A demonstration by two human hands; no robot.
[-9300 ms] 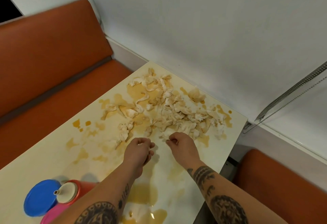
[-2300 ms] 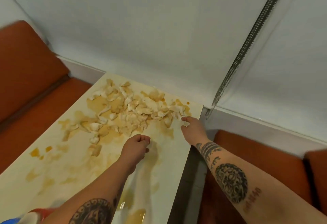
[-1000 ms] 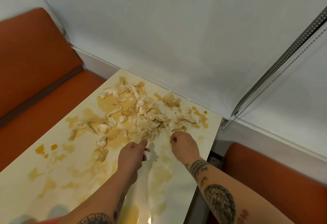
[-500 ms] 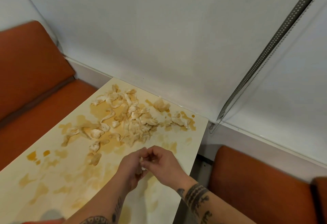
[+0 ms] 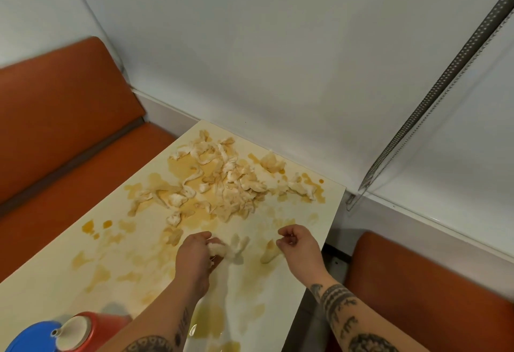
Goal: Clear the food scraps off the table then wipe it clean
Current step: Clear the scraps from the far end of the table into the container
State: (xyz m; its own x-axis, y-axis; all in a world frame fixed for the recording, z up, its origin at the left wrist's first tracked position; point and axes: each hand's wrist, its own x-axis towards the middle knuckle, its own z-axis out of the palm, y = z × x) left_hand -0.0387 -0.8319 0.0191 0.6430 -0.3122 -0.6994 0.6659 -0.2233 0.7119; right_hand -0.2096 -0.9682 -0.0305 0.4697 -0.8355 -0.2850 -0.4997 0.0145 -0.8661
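Observation:
A pile of pale soggy food scraps (image 5: pixel 225 182) lies at the far end of the cream table (image 5: pixel 116 262), amid yellow-brown liquid stains (image 5: pixel 183 165). My left hand (image 5: pixel 194 257) hovers over the table's middle, fingers curled round a clump of pale scraps (image 5: pixel 218 248). My right hand (image 5: pixel 299 246) is beside it near the right table edge, fingers curled with thumb and forefinger close together; I see nothing in it.
A red squeeze bottle with a white nozzle cap (image 5: pixel 83 332) and a blue lid (image 5: pixel 30 337) stand at the near left corner. Orange bench seats flank the table on the left (image 5: pixel 69 140) and right (image 5: pixel 425 290). A white wall and a blind's bead chain (image 5: pixel 417 109) stand behind.
Half a second ago my hands met over the table's middle. They have now drawn apart, the clump of scraps staying in my left hand. The pile's right side has been thinned.

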